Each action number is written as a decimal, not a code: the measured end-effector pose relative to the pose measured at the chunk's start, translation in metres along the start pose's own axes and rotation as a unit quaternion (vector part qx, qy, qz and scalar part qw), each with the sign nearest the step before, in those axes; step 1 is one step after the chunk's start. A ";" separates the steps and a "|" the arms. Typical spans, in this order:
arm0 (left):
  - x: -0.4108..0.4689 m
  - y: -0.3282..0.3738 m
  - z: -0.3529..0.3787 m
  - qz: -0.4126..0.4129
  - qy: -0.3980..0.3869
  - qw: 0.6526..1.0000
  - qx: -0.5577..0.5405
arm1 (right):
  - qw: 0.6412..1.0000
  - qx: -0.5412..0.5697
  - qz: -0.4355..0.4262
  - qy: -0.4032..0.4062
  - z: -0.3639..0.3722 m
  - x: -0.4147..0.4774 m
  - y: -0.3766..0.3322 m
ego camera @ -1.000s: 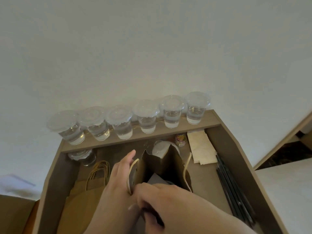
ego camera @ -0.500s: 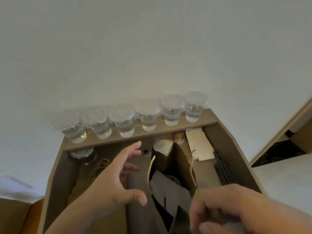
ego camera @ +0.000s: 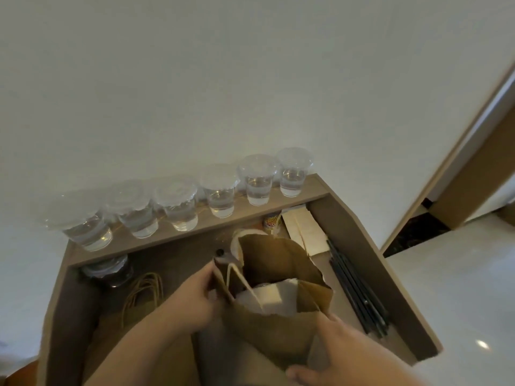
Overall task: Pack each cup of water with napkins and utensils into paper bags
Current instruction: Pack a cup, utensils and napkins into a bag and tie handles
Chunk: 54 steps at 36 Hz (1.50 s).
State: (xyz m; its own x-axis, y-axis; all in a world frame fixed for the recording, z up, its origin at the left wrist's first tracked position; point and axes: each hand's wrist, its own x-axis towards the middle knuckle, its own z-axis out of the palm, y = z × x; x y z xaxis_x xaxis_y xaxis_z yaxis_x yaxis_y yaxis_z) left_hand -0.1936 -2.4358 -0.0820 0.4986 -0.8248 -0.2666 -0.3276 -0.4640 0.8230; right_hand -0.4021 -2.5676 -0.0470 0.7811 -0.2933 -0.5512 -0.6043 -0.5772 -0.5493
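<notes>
While the paper bag [ego camera: 278, 324] stands open on the desk [ego camera: 178, 254], its left rim is pinched by the left hand [ego camera: 192, 302] and its near right side is gripped by the right hand [ego camera: 342, 355], probably to keep the mouth wide. A white napkin [ego camera: 276, 298] is already seen inside, and 6 lidded cups of water [ego camera: 220, 199] are lined on the back ledge, well apart from the bag.

Single head view, close above the desk [ego camera: 376, 246], facing forward and down toward the wall [ego camera: 223, 79].

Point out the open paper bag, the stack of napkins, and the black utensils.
open paper bag [ego camera: 278, 263]: head view, inner back wall.
stack of napkins [ego camera: 305, 231]: head view, top sheet's middle.
black utensils [ego camera: 355, 288]: head view, mid-length of the bundle.
</notes>
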 end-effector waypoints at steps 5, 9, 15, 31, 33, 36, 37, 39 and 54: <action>-0.031 -0.006 -0.006 0.004 -0.070 0.997 -0.013 | 0.988 0.129 -0.028 0.085 -0.024 -0.008 0.066; -0.041 0.010 -0.014 -0.004 -0.070 0.997 0.040 | 0.969 0.219 -0.035 0.109 -0.040 -0.006 0.073; -0.044 0.046 -0.029 -0.105 -0.039 0.952 0.284 | 0.974 0.210 -0.009 0.089 -0.061 0.005 0.087; -0.035 0.024 -0.020 0.067 0.093 0.987 0.110 | 0.967 0.214 -0.135 0.012 -0.069 0.062 0.083; -0.034 0.033 -0.019 0.065 0.083 0.986 0.130 | 0.966 0.211 -0.148 -0.034 -0.077 0.068 0.086; -0.032 0.044 -0.017 0.044 0.062 0.985 0.155 | 0.942 0.219 -0.224 -0.119 -0.095 0.075 0.096; -0.033 0.047 -0.016 0.027 0.054 0.984 0.166 | 0.926 0.265 -0.236 -0.129 -0.100 0.084 0.103; -0.037 0.052 -0.013 -0.002 0.038 0.979 0.199 | 0.907 0.342 -0.196 -0.147 -0.108 0.111 0.111; -0.059 0.005 0.016 -0.127 0.079 0.987 0.058 | 0.980 -0.052 0.004 0.192 -0.119 0.284 0.087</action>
State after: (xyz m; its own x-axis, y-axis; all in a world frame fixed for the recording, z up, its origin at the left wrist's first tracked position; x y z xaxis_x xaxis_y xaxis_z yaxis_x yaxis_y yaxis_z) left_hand -0.2379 -2.3945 -0.0701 0.6928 -0.6200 -0.3683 -0.2605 -0.6914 0.6739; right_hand -0.2145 -2.7919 -0.1765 0.7896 -0.5526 -0.2666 -0.6073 -0.6417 -0.4685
